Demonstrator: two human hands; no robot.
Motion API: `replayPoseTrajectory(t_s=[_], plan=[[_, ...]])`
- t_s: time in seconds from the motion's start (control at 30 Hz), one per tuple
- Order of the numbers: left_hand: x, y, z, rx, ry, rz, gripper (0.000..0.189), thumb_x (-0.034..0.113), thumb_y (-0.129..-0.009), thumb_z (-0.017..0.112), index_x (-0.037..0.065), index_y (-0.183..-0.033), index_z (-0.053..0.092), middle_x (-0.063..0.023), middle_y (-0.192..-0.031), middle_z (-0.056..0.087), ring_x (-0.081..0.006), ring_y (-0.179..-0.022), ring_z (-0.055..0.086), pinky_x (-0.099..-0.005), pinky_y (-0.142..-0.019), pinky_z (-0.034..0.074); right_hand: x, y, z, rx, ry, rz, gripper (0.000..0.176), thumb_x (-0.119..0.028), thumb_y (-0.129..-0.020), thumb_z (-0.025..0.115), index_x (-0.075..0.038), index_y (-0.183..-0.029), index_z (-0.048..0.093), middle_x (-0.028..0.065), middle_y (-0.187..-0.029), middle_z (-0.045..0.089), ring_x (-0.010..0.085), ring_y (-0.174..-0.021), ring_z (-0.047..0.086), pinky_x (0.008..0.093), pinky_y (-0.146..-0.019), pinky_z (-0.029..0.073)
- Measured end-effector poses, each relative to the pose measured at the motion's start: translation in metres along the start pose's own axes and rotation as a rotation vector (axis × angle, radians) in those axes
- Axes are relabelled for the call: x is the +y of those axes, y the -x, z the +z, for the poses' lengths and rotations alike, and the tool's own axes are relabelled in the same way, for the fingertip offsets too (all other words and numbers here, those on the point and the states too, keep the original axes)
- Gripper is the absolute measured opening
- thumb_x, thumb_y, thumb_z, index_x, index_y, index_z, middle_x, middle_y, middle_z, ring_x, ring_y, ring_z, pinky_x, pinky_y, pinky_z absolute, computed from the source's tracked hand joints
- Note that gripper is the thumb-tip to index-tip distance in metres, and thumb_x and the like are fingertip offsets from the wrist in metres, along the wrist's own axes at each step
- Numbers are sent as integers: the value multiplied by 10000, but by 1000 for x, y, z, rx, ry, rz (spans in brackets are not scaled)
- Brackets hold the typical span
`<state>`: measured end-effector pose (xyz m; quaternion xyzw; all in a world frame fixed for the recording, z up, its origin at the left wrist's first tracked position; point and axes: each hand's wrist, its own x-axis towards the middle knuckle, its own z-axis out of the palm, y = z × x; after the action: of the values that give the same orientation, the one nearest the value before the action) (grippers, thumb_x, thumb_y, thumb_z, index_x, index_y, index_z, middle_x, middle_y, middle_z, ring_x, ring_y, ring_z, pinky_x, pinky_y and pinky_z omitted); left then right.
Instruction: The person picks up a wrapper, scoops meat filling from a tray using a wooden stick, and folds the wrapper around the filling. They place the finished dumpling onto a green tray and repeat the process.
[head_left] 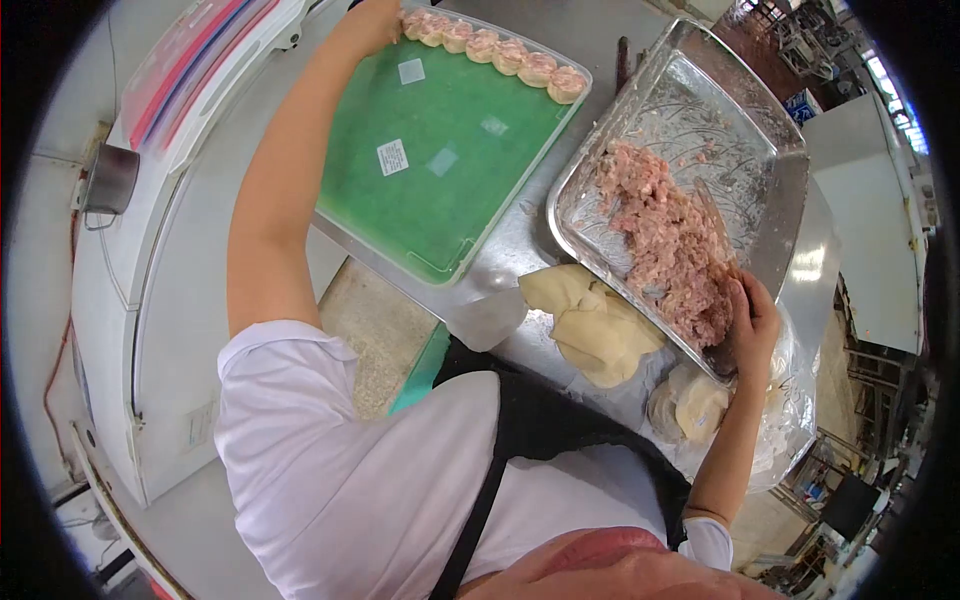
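My left hand (374, 27) reaches to the far left corner of a tray lined in green (430, 190). Its fingers are closed at the end of a row of open-topped dumplings (482, 45), around the last dumpling, mostly hidden. My right hand (752, 322) is at the near right corner of a deep metal pan (770, 110). It is closed around the lower end of a thin, flat spatula-like strip (714, 212), which lies against a mound of pinkish minced meat filling (665, 235). Below the pan lies a loose stack of pale yellow dumpling wrappers (605, 335).
Round pale pieces (695, 405) and clear plastic (795, 425) lie right of the wrappers on the metal table (530, 225). A translucent white piece (487, 318) sits at its near edge. A white freezer (195, 300) stands left, with a metal pot (112, 180) beyond.
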<state>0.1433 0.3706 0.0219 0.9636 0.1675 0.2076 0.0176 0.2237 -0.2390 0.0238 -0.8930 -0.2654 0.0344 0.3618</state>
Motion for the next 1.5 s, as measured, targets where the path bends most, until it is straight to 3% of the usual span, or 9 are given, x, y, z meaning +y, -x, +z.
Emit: replayPoseTrajectory(t_s=[0.4,0.47,0.8,0.9,0.97,1.03,1.17,1.37,1.5], plan=[[13,13,-4,78,92,8,657,6,-834,520,110,-1459,346,-315,-1220,553,-412,-1064,591,-475,-863,484,16,0,1,30,-14,61,287,-172,-959,602,30,-1158,645,63,-1063,683,113,-984,596,256,-900,449],[25,6,-34,-206,118,-188,644,-5,-837,502,112,-1456,365,-266,-1227,586,-384,-1097,589,-452,-908,476,16,1,0,46,-23,67,287,-174,-959,603,31,-1156,646,58,-1058,680,107,-978,592,253,-898,448],[-8,15,-23,-170,145,-146,539,82,-883,545,90,-1411,440,-174,-1224,629,-341,-1118,593,-410,-979,451,12,-3,-2,32,117,9,265,-145,-941,615,2,-1159,648,51,-1018,684,113,-965,603,242,-878,455],[57,31,-68,49,73,-104,535,193,-884,611,83,-1389,474,-185,-1339,555,-313,-1215,551,-391,-1058,405,3,-2,-15,-43,83,42,272,-151,-921,635,-12,-1154,647,138,-1021,693,201,-933,644,289,-855,475],[62,27,-80,-2,664,61,653,267,-845,684,147,-1438,438,-203,-1416,481,-326,-1329,442,-389,-1141,293,-14,3,-44,-157,204,-14,270,-146,-922,622,-12,-1156,642,153,-970,672,258,-867,642,323,-797,479],[121,63,-120,98,543,416,579,139,-863,655,73,-1402,456,-163,-1261,611,-279,-1145,595,-381,-958,460,-43,9,-77,-229,374,-117,246,-136,-918,605,-24,-1131,656,177,-895,616,336,-769,604,386,-710,464],[211,154,-144,-245,883,654,388,86,-874,648,-5,-1245,583,-97,-1224,640,-218,-1120,606,-326,-942,464,-89,20,-111,-413,892,64,243,-244,-881,638,-12,-920,698,157,-813,636,325,-756,615,406,-688,471],[285,215,-57,-562,1120,349,232,125,-834,702,39,-1047,667,-107,-977,653,-227,-860,635,-309,-738,502,-75,51,-45,-289,1030,-264,219,-243,-873,590,-51,-799,664,166,-755,648,336,-756,651,452,-669,505],[319,237,-21,-253,921,514,222,137,-836,700,28,-1026,662,-113,-980,644,-261,-883,624,-329,-763,495,-81,66,-26,-142,942,-428,127,-145,-785,604,-67,-784,705,150,-753,668,318,-737,677,419,-637,532]])
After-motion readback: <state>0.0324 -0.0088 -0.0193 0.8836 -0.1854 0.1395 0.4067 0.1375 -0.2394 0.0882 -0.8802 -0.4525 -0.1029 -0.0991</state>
